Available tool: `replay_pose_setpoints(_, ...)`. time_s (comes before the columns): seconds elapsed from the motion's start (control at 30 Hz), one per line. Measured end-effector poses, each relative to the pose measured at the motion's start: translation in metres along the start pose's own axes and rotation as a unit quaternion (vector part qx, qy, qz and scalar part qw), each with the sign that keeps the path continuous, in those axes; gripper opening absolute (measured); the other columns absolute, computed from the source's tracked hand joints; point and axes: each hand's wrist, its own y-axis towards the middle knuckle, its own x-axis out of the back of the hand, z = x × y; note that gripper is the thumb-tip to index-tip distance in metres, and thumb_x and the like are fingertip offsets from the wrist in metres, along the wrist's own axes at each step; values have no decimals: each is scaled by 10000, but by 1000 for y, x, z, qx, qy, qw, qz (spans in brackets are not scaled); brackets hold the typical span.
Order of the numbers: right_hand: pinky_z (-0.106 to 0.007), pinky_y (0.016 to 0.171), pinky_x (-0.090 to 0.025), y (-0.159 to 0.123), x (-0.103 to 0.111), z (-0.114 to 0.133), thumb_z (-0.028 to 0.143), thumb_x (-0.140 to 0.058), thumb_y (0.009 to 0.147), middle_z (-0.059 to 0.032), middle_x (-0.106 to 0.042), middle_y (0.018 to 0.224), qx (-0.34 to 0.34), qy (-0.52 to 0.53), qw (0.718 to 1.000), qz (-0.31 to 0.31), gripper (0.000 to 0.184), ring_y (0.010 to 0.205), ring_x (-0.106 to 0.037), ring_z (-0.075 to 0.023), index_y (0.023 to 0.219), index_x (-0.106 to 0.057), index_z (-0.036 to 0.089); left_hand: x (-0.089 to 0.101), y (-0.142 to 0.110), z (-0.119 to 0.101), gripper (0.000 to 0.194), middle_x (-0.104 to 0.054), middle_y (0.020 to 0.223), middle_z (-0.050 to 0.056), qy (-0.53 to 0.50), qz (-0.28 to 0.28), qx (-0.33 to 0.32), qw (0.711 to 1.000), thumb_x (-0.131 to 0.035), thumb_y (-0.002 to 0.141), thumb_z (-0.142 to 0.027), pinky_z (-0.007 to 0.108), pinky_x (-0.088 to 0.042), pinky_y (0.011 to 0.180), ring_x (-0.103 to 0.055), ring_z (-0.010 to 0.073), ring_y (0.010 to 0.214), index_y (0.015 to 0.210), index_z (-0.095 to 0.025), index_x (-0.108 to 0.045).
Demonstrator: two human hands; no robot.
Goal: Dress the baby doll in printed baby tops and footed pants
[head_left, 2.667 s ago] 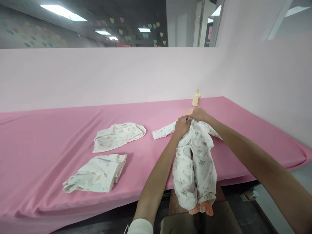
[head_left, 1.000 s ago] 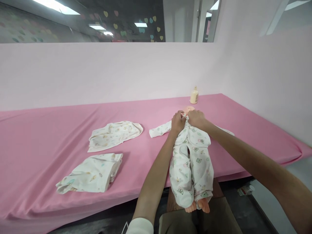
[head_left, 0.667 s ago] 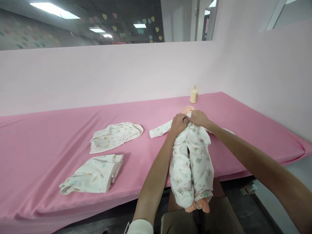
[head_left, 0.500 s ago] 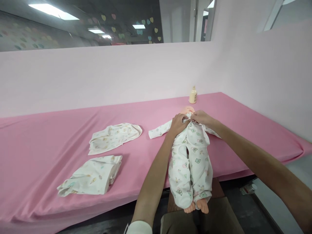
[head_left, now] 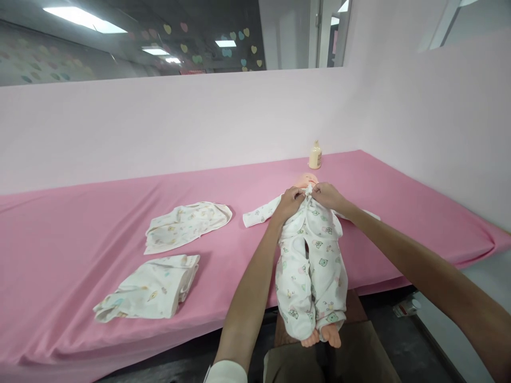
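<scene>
A baby doll [head_left: 306, 181] lies on its back with its bare feet toward me. It wears a white printed baby top [head_left: 319, 221] and split-crotch trousers [head_left: 333, 266]. At the collar, just below the doll's face, my left hand [head_left: 292, 202] is closed with its fingertips on the top's neckline. Across from it, my right hand [head_left: 329, 196] pinches the other side of the same neckline. A bunched bit of white cloth shows between the fingertips; whether it is a tie or the collar edge I cannot tell. One sleeve stretches out flat to the left, and the other is partly behind my right forearm.
A pink sheet [head_left: 223, 186] covers the table. Two folded white printed garments, an upper one [head_left: 187, 226] and a lower one [head_left: 151, 290], lie to the left. A cream pump bottle [head_left: 315, 156] stands by the wall behind the doll. The doll's legs reach over the front edge.
My fingertips have drawn slightly apart at the neckline, and a bunched bit of white cloth now shows between them. The end of the right sleeve shows beyond my forearm.
</scene>
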Motion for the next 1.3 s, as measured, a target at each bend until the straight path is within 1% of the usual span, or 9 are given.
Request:
replay_pose_setpoints(0.13, -247, 569, -319, -13, -4, 5, 248, -496, 790, -9, -581, 736, -63, 5, 996, -64, 91, 712, -528, -157, 716, -464, 206, 0, -2, -1, 146, -629, 858, 18, -67, -14, 56, 996, -507, 874, -273, 265, -451, 761, -556, 134, 792, 840, -175, -610)
replay_pose_setpoints(0.2, -258, 600, -350, -23, -6, 10, 360, -523, 814, -30, -612, 838, -85, 8, 992, -88, 158, 784, -559, -184, 821, -469, 211, -1, -3, -1, 155, -618, 824, 11, -85, -19, 73, 994, -498, 872, -281, 264, -445, 742, -540, 127, 753, 835, -174, -604)
replay_pose_setpoints(0.33, -282, 624, -368, -45, -9, 29, 517, -575, 788, -56, -629, 917, -54, -63, 997, -8, 324, 820, -581, -209, 833, -480, 211, -2, -3, -4, 126, -587, 777, 4, -82, -26, 75, 993, -522, 844, -275, 259, -425, 710, -508, 123, 720, 792, -175, -580)
replay_pose_setpoints(0.5, -291, 606, -349, -58, -7, 48, 301, -484, 833, -81, -633, 910, -10, -201, 979, 31, 134, 829, -595, -227, 860, -538, 181, 0, -4, -6, 136, -532, 737, -14, -87, -19, 72, 993, -525, 841, -289, 244, -391, 659, -455, 109, 672, 779, -171, -552)
replay_pose_setpoints(0.8, -286, 618, -368, -59, -6, 49, 158, -395, 886, -122, -664, 915, 40, -314, 948, 17, 218, 829, -632, -240, 883, -613, 145, -2, -4, -5, 93, -538, 748, -16, -42, -20, 60, 997, -496, 836, -239, 241, -391, 678, -464, 104, 684, 774, -174, -522)
replay_pose_setpoints(0.87, -283, 635, -381, -60, -7, 50, 149, -400, 897, -140, -669, 916, 48, -328, 943, 13, 228, 838, -642, -239, 899, -627, 132, -1, -6, -7, 89, -567, 795, -11, -15, -20, 41, 999, -504, 837, -240, 244, -407, 708, -497, 115, 738, 884, -179, -548)
replay_pose_setpoints(1.0, -290, 663, -398, -59, -8, 47, 129, -414, 901, -157, -678, 907, 59, -348, 935, 3, 237, 867, -653, -251, 961, -643, 113, 8, -14, -22, 343, -610, 930, 14, 81, 24, -12, 996, -504, 843, -248, 277, -436, 772, -556, 160, 856, 1184, -229, -530)
replay_pose_setpoints(1.17, -284, 634, -372, -52, -2, 38, 175, -433, 885, -137, -676, 899, 46, -301, 953, 16, 212, 847, -637, -244, 887, -641, 137, 22, -29, -40, 289, -609, 1112, 64, 166, 117, -21, 979, -436, 839, -193, 321, -448, 831, -586, 207, 975, 1033, -226, -647)
replay_pose_setpoints(1.3, -255, 542, -293, -48, 11, 30, 203, -498, 789, -20, -543, 647, 12, -136, 989, 57, 181, 610, -498, -134, 610, -484, 180, 24, -35, -44, 294, -593, 1165, 44, 157, 137, -12, 978, -558, 814, -312, 310, -459, 856, -579, 204, 1012, 1092, -243, -622)
